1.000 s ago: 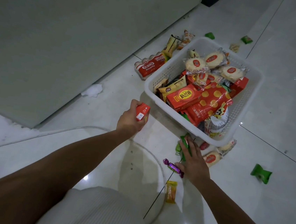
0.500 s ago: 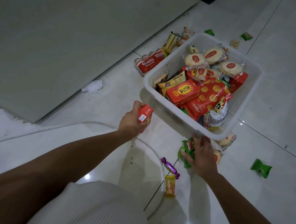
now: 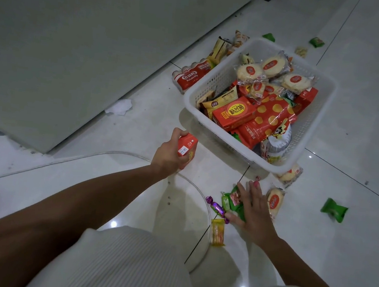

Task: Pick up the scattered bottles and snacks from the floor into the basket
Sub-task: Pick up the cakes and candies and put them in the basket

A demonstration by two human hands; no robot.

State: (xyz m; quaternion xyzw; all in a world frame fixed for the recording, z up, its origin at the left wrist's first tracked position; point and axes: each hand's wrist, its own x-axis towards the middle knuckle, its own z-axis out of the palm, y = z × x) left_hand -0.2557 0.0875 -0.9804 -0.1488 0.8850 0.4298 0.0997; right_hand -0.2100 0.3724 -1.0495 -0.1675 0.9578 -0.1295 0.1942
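Note:
A white plastic basket [image 3: 308,156] stands on the tiled floor, filled with red snack boxes, round rice crackers and packets. My left hand [image 3: 167,157] grips a small red carton [image 3: 187,148] just left of the basket's near corner. My right hand [image 3: 253,208] lies on green candy packets [image 3: 230,200] on the floor below the basket, fingers spread. Beside it lie a purple candy [image 3: 215,208], a yellow candy [image 3: 217,231] and a wrapped rice cracker [image 3: 274,202].
A red multipack of small bottles [image 3: 191,75] and yellow packets [image 3: 219,50] lie behind the basket by a large pale panel [image 3: 78,38]. Green packets [image 3: 333,210] [image 3: 316,41] [image 3: 269,36], another cracker [image 3: 289,175] and crumpled paper [image 3: 120,106] are scattered around.
My right hand reached up toward the basket's near edge, then came back down onto the green packets. My left hand kept hold of the red carton with little movement.

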